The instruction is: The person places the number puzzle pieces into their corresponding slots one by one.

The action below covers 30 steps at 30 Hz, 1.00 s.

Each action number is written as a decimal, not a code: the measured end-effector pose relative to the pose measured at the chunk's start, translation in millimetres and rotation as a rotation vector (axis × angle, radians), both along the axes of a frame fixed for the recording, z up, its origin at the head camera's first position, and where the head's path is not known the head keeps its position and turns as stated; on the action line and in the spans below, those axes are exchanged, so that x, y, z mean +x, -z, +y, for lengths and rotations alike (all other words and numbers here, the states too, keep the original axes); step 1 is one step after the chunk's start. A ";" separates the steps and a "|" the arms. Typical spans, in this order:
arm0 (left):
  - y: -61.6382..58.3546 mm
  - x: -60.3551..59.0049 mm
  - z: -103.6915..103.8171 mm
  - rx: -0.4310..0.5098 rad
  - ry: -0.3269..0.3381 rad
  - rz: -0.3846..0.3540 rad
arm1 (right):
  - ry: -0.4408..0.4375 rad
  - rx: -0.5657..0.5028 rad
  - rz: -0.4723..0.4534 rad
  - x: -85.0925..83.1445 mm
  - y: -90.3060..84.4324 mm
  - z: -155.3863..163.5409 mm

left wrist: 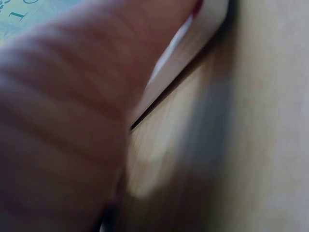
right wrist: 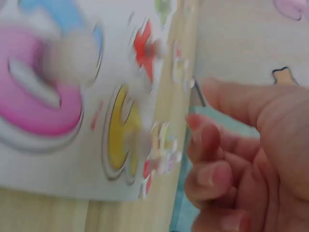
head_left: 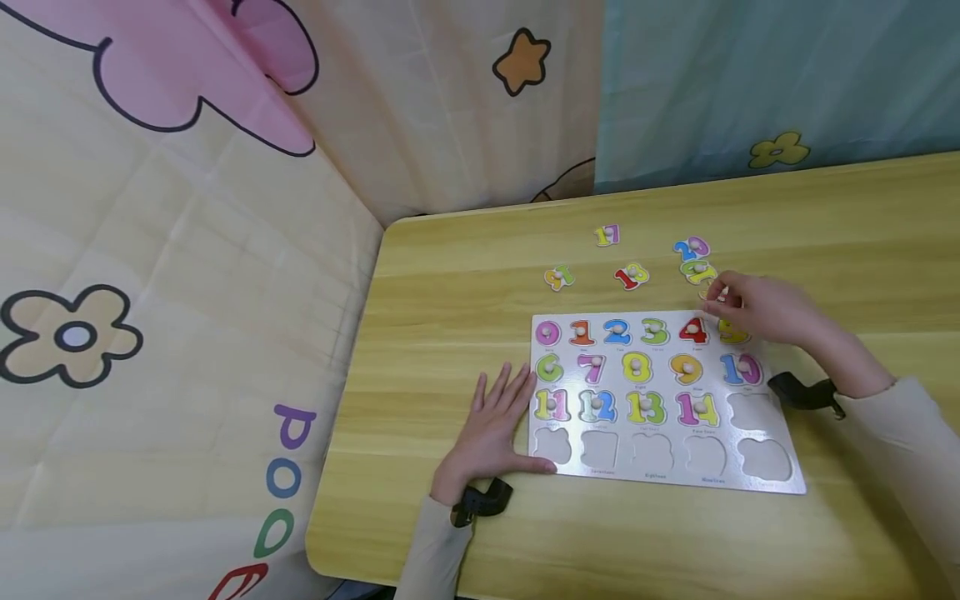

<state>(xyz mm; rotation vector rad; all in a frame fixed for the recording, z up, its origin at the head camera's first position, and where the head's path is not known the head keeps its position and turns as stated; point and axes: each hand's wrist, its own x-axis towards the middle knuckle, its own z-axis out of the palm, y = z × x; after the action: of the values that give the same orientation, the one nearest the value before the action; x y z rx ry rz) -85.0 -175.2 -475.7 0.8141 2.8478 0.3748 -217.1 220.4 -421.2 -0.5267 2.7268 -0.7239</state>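
Observation:
A white number puzzle board [head_left: 637,461] lies on the table, with knobbed number pieces such as a red 4 [head_left: 693,331] in its upper rows. Vacant recesses show along its bottom row and at the right of the third row. My left hand [head_left: 487,429] rests at the board's left edge, fingers spread and thumb over the lower left corner. My right hand [head_left: 772,308] hovers by the board's top right, over a loose piece it partly hides. In the right wrist view the thumb [right wrist: 231,99] and loosely curled fingers hold nothing visible.
Behind the board lie several loose number pieces: a 17 [head_left: 607,235], a blue and purple 20 [head_left: 692,248], a yellow-green piece [head_left: 698,272], a red and yellow piece [head_left: 632,277] and an orange-green one [head_left: 558,278]. Patterned curtains [head_left: 450,108] hang at the table's back and left.

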 end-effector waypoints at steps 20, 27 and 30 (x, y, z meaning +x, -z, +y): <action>3.2 1.1 -1.4 -0.005 0.002 0.007 | 0.179 0.069 -0.054 -26.6 22.4 19.2; 3.8 0.6 -1.2 -0.001 0.001 -0.003 | 0.176 -0.008 0.023 -16.6 19.8 29.8; 2.9 0.7 -1.8 -0.003 0.001 0.006 | 0.135 -0.046 0.051 -0.8 16.4 35.5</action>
<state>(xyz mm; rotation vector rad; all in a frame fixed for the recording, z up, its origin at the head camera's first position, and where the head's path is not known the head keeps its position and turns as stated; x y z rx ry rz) -84.2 -176.9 -478.6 0.8181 2.8524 0.3690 -217.9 255.9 -437.7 -0.3785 2.8203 -0.8179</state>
